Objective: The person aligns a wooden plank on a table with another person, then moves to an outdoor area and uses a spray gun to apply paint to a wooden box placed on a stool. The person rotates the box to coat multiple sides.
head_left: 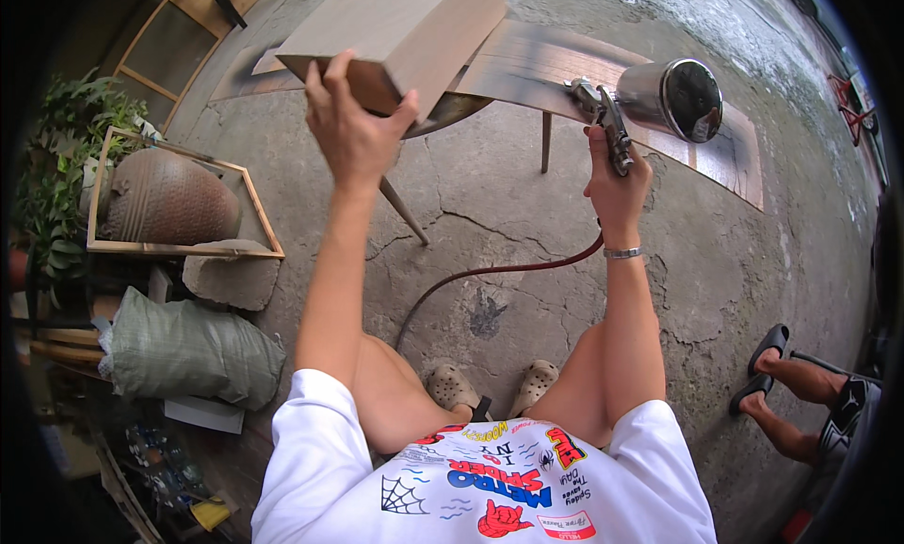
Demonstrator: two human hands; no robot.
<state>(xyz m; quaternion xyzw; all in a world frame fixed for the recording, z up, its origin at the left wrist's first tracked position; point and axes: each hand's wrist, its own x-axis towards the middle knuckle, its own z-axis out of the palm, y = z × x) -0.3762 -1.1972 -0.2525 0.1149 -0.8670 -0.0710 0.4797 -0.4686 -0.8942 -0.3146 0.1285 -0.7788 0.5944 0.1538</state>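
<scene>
Your shirt (480,488) is filling six o'clock; your left hand (356,137) is gripping a box (414,26) toward twelve, your right hand (620,188) holding a spray gun (650,97) toward two.

The top of the wooden box (405,26) runs off my upper edge, and it hides most of the round-edged table (450,114). I lose the air hose (499,268) behind the left thigh (394,393). Lower left, I can't identify the dim clutter (165,469); lower right, a bystander (786,376) is cut off above the legs.
</scene>
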